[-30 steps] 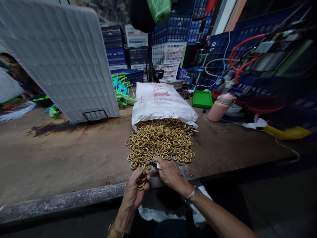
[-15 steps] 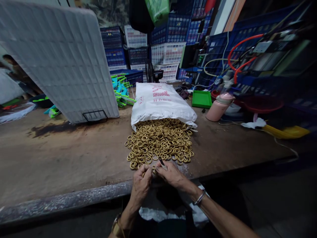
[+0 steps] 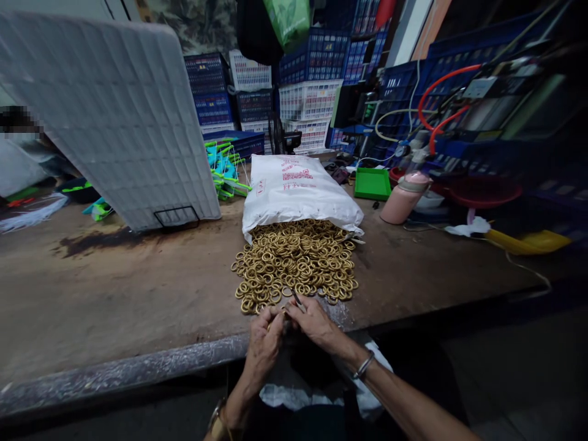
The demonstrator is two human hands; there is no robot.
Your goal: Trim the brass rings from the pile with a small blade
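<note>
A heap of gold-coloured rings spills from the mouth of a white printed sack onto the table. My left hand is closed in a pinch at the table's front edge, with a bit of a gold ring showing at its fingertips. Close beside it, my right hand grips a thin, dark, blade-like tool whose end sticks up past the fingers. The two sets of fingertips nearly meet just in front of the heap, and much of the ring is hidden by them.
A tall white ribbed panel stands on the table at left. Behind the sack are green and blue plastic pieces and stacked crates. To the right stand a green tray, a pink bottle and a machine with red hoses.
My hands have drawn slightly closer together, and less of the ring shows between them. The tool has tilted a little. The heap and sack look the same.
</note>
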